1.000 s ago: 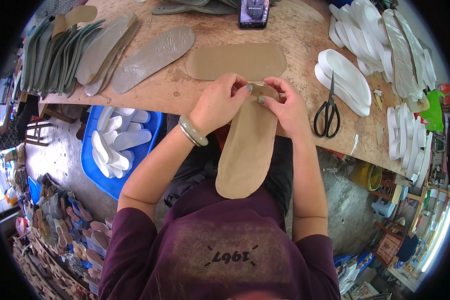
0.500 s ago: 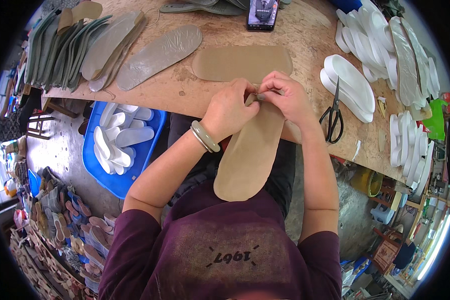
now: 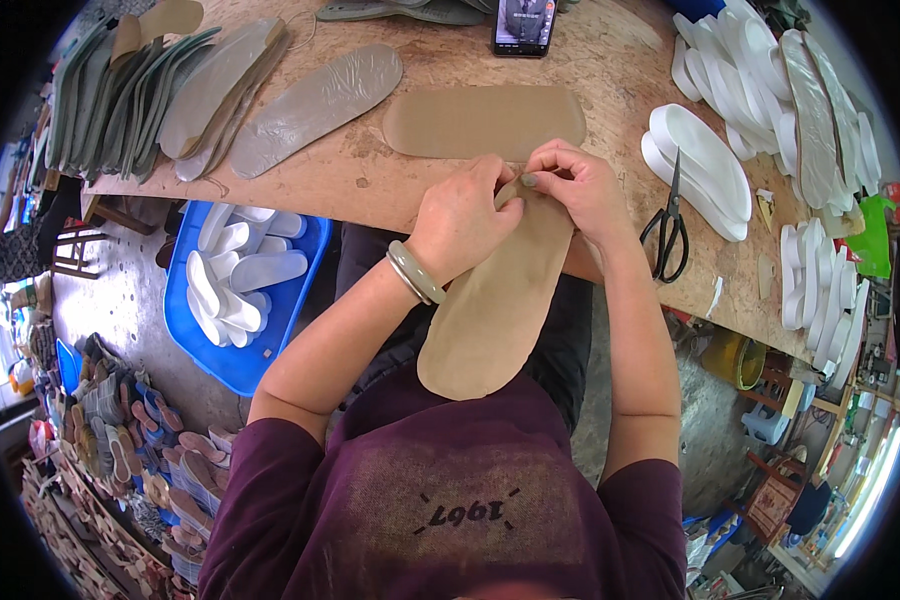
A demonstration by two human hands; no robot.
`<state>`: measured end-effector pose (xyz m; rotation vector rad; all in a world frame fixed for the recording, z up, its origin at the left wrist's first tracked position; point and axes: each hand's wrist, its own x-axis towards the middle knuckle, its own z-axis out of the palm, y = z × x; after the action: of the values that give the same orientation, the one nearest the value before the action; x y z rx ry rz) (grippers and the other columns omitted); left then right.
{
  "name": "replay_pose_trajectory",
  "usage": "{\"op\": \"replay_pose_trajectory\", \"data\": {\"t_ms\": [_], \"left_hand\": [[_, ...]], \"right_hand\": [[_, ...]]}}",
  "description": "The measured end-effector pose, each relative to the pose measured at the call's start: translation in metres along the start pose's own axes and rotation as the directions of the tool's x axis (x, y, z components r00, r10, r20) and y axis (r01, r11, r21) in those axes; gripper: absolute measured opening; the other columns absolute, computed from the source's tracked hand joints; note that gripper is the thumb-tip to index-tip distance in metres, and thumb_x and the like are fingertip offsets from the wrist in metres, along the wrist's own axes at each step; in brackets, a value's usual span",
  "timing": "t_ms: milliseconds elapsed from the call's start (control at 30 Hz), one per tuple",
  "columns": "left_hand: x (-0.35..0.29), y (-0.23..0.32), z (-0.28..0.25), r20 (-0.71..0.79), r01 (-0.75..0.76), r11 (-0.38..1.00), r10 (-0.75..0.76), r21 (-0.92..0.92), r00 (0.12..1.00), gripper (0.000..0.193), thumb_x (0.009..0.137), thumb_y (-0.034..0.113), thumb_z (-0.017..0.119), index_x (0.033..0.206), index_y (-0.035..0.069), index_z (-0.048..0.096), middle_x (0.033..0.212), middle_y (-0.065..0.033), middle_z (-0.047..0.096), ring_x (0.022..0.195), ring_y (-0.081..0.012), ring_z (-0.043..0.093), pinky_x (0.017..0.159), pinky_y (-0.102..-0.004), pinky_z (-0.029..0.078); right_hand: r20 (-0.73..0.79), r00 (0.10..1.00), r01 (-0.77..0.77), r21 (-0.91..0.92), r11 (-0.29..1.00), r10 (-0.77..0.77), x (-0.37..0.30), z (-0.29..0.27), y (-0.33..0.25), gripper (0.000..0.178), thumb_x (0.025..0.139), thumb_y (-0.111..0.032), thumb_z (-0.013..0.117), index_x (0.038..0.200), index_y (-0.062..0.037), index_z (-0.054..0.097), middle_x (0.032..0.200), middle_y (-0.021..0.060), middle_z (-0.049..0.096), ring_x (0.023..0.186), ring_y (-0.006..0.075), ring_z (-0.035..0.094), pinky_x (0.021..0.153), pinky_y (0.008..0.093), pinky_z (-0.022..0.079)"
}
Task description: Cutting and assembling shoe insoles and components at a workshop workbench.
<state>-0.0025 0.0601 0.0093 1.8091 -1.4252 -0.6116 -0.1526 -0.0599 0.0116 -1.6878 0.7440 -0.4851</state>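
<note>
A tan insole [image 3: 495,310] hangs tilted from the table's front edge down toward my lap. My left hand [image 3: 467,215] pinches its upper end, fingers closed on the edge. Close beside it, my right hand [image 3: 577,190] grips the same end between thumb and fingers. Both fingertips nearly meet there; exactly what they pinch is partly hidden. Just beyond my hands a second tan insole [image 3: 485,122] lies flat on the wooden table [image 3: 370,190]. A grey insole with a shiny, wrinkled surface [image 3: 318,110] rests to its left.
Black scissors [image 3: 667,230] lie right of my right hand, beside white shoe soles [image 3: 697,172]. Stacked grey insoles [image 3: 120,105] stand far left. A phone [image 3: 523,27] is at the back. Below the table's left edge, a blue bin [image 3: 295,325] holds white soles.
The lower end of the held insole has swung slightly left and up. My hands keep their pinch at its top, having shifted only a little.
</note>
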Motion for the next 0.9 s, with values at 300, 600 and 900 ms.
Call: {"op": "replay_pose_trajectory", "data": {"t_ms": [300,600,900], "left_hand": [[0.000,0.000,0.004,-0.047,-0.044,0.999,0.044,-0.015,0.998,0.029,0.084,0.022,0.070,0.105,0.003,0.062,0.095,-0.0147,0.069,0.087,-0.0323,0.068,0.077,-0.0414,0.053],[0.008,0.002,0.001,-0.044,-0.138,0.990,0.136,-0.024,0.990,0.021,0.084,0.018,0.070,0.096,0.003,0.065,0.090,-0.0128,0.067,0.075,-0.0260,0.065,0.068,-0.0362,0.052],[0.013,-0.007,0.005,-0.064,-0.070,0.994,0.065,-0.089,0.996,0.020,0.083,0.018,0.071,0.091,0.001,0.066,0.087,-0.0131,0.067,0.072,-0.0242,0.065,0.065,-0.0348,0.051]], "right_hand": [[-0.132,0.984,-0.107,0.114,0.988,0.122,-0.009,-0.010,-0.003,0.021,0.091,-0.004,0.064,0.111,-0.0001,0.068,0.100,-0.0003,0.065,0.087,0.0065,0.059,0.082,0.0217,0.047],[-0.250,0.966,-0.084,-0.096,0.992,0.057,-0.040,0.011,0.007,0.035,0.082,-0.005,0.077,0.115,0.0000,0.066,0.104,0.0047,0.068,0.091,0.0101,0.063,0.080,0.0253,0.052],[-0.398,0.913,-0.141,-0.118,0.983,0.084,-0.036,0.015,0.023,0.022,0.083,-0.012,0.075,0.101,0.0000,0.071,0.094,0.0077,0.071,0.083,0.0137,0.065,0.075,0.0287,0.051]]}}
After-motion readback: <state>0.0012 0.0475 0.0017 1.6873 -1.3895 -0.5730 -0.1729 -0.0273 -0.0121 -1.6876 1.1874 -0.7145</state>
